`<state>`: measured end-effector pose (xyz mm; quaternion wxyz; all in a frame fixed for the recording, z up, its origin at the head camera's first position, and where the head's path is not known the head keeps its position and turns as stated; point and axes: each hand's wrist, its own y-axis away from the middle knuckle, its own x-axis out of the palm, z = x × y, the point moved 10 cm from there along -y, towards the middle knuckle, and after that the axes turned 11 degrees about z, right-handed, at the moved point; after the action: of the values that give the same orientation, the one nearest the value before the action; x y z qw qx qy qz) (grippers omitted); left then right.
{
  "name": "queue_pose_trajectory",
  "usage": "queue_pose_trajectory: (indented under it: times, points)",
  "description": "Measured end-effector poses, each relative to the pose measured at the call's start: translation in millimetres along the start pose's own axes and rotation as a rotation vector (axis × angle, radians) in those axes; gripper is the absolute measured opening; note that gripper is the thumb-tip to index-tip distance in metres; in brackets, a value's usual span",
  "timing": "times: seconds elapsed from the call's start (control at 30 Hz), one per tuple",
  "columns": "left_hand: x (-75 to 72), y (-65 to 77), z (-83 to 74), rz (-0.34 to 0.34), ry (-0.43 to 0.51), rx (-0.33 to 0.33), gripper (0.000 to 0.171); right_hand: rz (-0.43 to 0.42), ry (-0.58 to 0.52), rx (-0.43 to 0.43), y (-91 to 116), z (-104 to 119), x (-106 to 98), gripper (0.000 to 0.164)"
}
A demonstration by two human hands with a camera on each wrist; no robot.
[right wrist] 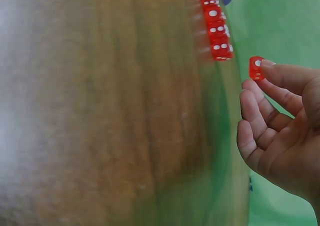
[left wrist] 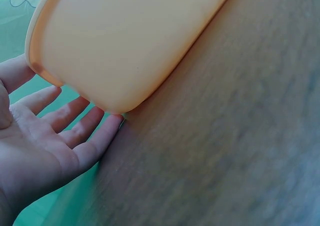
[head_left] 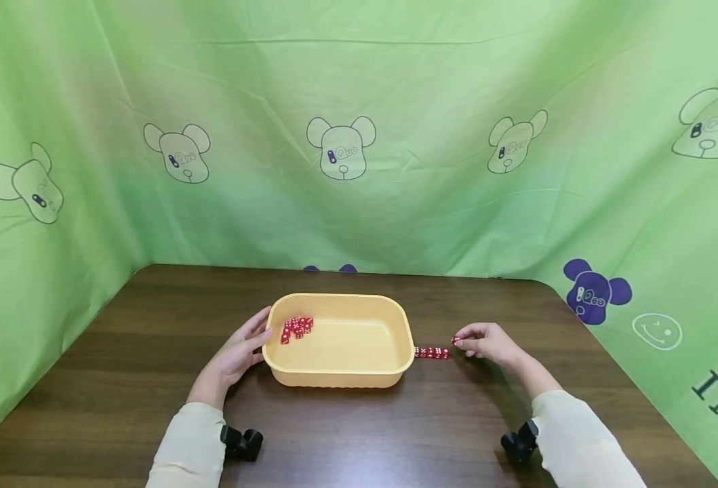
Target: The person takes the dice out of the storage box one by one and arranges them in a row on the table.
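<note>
My left hand holds the left end of a pale yellow plastic tub. Its thumb is at the rim, and the other fingertips touch the outer wall, as the left wrist view shows. Several red dice with white pips lie inside the tub, near its left end. Beyond the tub's right side, a row of red dice runs along the table; the tub may hide part of it. Just past the row's right end, my right hand pinches one red die between thumb and index finger, apart from the row.
Everything stands on a dark brown wooden table. A green cloth printed with bear heads hangs behind and along both sides. Small black devices are strapped at both wrists, over light sleeves.
</note>
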<state>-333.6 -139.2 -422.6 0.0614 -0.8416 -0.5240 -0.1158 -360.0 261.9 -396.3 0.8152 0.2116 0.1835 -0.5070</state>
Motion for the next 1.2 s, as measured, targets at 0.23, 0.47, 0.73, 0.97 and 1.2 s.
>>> queue_pose_trajectory:
  times: [0.23,0.47,0.73,0.97,1.2]
  points:
    - [3.9,0.9,-3.6,0.033,-0.003,0.027,0.053,0.025,0.026,0.0,0,-5,10,0.022]
    - [3.7,0.3,-3.9,0.03,0.012,0.024,0.053,0.006,0.089,-0.035,-1,0,11,0.015]
    - [2.9,0.9,-2.8,0.024,0.017,0.013,0.053,0.01,0.125,-0.046,-2,-1,15,0.014]
    - [1.8,0.9,-2.4,0.019,0.025,0.018,0.053,0.013,0.095,-0.055,-2,0,17,0.016]
    - [2.6,-0.2,-2.4,0.028,0.026,0.018,0.054,0.075,0.095,-0.043,-1,0,18,0.02]
